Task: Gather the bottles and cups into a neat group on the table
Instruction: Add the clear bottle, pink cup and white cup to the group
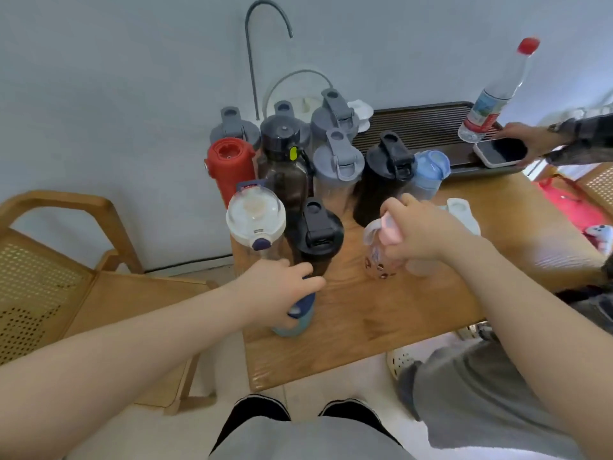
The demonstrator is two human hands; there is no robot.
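Several bottles stand bunched at the far left of the wooden table [381, 313]: a red flask [230, 167], grey-lidded shakers [338, 164], a dark bottle [283, 161], black shakers [318, 235] and a clear white-lidded bottle [255, 220]. My left hand [282, 287] grips the top of a teal bottle with a navy lid [297, 318] near the table's front left. My right hand [418, 230] holds the pink lid of a clear patterned bottle [376, 260] in the middle. A light blue cup [429, 172] stands behind it.
A dark slatted tray [418, 124] lies at the back right with a red-capped water bottle [494, 97] on it. Another person's hand [530, 141] rests on a phone [502, 152] there. A wooden chair [66, 260] stands left of the table, and a curved faucet [252, 44] rises behind the bottles.
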